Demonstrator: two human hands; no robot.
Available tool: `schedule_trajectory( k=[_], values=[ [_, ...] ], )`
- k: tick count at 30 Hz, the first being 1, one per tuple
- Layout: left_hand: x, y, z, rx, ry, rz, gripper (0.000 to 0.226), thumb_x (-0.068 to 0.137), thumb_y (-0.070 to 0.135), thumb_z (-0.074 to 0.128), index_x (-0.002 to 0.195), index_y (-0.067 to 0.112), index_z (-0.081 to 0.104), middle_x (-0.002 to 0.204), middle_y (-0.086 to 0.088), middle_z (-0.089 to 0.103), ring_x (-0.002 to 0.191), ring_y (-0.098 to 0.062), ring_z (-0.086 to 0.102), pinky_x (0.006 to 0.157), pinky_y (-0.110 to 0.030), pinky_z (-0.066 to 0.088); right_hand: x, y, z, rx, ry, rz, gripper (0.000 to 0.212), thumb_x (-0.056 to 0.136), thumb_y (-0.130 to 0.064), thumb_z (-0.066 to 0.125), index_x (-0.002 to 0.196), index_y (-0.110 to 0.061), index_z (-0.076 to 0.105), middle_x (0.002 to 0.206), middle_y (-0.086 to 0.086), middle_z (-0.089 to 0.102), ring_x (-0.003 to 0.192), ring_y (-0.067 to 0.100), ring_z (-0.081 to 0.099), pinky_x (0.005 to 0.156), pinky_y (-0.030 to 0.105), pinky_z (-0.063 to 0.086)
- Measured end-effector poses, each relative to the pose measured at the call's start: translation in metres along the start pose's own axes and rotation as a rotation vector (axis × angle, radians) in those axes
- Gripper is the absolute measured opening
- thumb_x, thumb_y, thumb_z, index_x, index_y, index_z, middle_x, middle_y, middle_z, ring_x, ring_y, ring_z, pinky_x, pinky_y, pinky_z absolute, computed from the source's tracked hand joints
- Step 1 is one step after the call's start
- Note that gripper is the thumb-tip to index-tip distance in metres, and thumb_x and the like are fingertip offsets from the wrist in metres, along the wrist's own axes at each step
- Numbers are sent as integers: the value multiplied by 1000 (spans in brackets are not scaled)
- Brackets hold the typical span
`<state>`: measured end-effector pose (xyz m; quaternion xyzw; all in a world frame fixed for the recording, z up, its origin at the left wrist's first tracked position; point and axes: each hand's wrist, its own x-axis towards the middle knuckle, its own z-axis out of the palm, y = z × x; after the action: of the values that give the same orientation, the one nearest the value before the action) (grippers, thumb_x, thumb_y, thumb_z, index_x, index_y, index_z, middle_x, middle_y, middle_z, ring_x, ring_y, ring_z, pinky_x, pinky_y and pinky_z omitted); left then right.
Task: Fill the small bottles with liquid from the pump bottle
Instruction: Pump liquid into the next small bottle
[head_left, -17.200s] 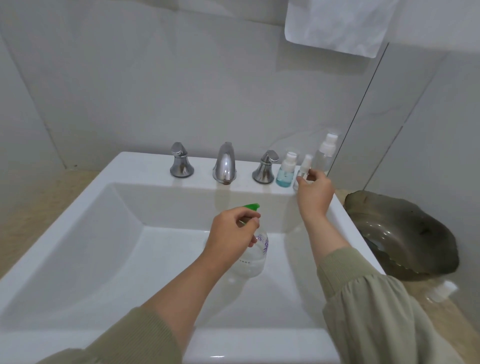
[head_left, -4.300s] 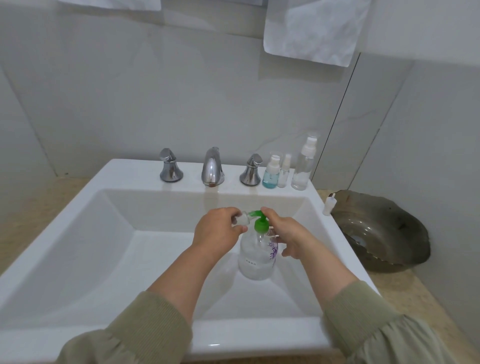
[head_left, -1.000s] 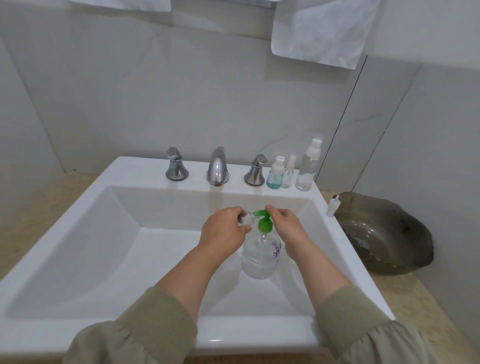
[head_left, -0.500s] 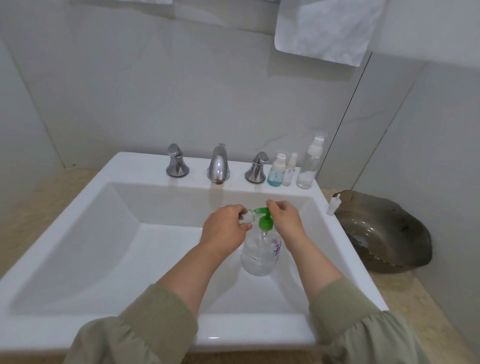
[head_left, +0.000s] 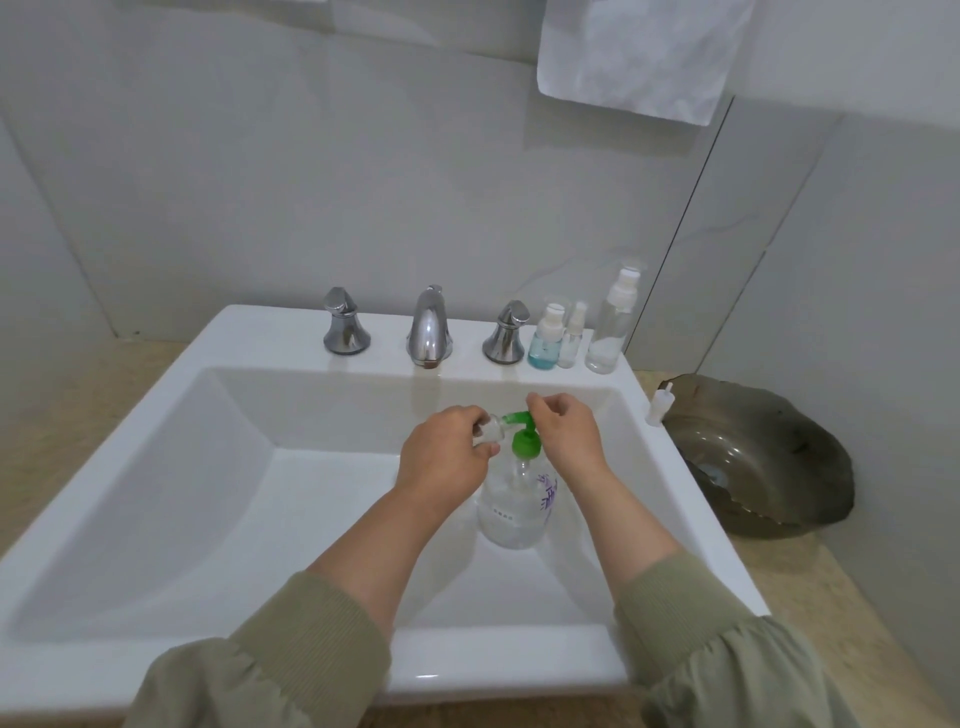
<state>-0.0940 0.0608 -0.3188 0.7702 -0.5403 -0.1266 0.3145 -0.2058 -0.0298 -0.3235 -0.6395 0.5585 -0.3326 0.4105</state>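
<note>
Left hand (head_left: 447, 457) grips small bottle (head_left: 488, 434) at green pump (head_left: 525, 444) spout | right hand (head_left: 566, 436) curled over pump, contact unclear | pump bottle (head_left: 517, 504) upright in sink (head_left: 311, 364), toward back-right corner | small bottle likely light, slick, rigid: pinch body, keep mouth clear

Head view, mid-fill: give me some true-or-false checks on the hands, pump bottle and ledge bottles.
The pump bottle stands in the sink basin. True.
The left hand holds a small bottle at the green spout. True.
The right hand grips a faucet handle. False: it is at the green pump head.
The blue-liquid bottle stands left of the faucet. False: it stands right of the right-hand handle.
A white cap stands on the sink's right rim. True.
</note>
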Motion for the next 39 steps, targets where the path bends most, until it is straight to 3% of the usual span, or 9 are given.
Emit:
schedule_trajectory(
  k=[7, 10, 13, 17, 22, 28, 32, 39],
  values=[
    [1, 0, 0, -7, 6, 10, 34, 87, 27, 62, 120, 18, 59, 111, 3, 63, 100, -17, 59, 85, -29, 45, 1, -5, -3, 33, -33, 22, 24, 93, -31, 50, 93, -7, 57, 83, 0, 57, 68, 8, 50, 56, 17, 36],
    [2, -1, 1, 11, 7, 9, 33, 87, 27, 63, 118, 18, 60, 111, 3, 63, 101, -17, 59, 84, -29, 45, 1, -3, -4, 15, -73, 67, 27, 94, -33, 49, 89, -7, 56, 75, -2, 54, 66, 9, 49, 57, 23, 36],
    [2, -1, 1, 23, -7, 8, 33, 86, 27, 64, 118, 18, 60, 112, 2, 63, 102, -17, 59, 84, -29, 45, 0, -2, -5, 13, -78, 76, 27, 93, -33, 51, 91, -7, 58, 79, 0, 56, 75, 16, 52, 65, 26, 37],
    [4, -1, 1, 24, -8, 6, 33, 87, 26, 63, 118, 18, 59, 112, 3, 63, 102, -17, 59, 84, -29, 45, 0, -3, -2, 42, -42, 23, 25, 92, -31, 53, 98, -8, 60, 88, 1, 60, 75, 13, 54, 65, 25, 38],
    [4, 0, 1, 16, 17, 14, 31, 87, 25, 62, 117, 18, 59, 111, 3, 63, 100, -17, 59, 84, -29, 45, 3, -4, -2, 97, -28, 22, 20, 92, -28, 54, 91, -8, 59, 75, -4, 57, 64, 4, 50, 56, 18, 37],
    [3, -1, 1, 40, -5, 11, 29, 87, 27, 63, 115, 19, 61, 110, 3, 63, 100, -18, 59, 81, -28, 44, 2, 1, -2, 26, -52, 37, 23, 92, -28, 53, 87, -7, 58, 69, -4, 54, 61, 7, 49, 53, 18, 35],
    [5, -4, 1, 25, 0, 3, 32, 86, 27, 63, 118, 21, 60, 110, 4, 63, 101, -16, 58, 83, -28, 45, 1, -1, 3, 18, -33, 13, 23, 93, -27, 50, 86, -8, 58, 75, 1, 56, 71, 17, 52, 56, 22, 37],
    [6, -3, 2, 32, 12, 9, 31, 87, 28, 62, 118, 22, 59, 110, 5, 63, 101, -15, 58, 85, -30, 46, 2, 0, 1, 49, -5, 8, 22, 91, -29, 53, 86, -8, 60, 75, -2, 58, 65, 9, 52, 55, 19, 38]
  ],
)
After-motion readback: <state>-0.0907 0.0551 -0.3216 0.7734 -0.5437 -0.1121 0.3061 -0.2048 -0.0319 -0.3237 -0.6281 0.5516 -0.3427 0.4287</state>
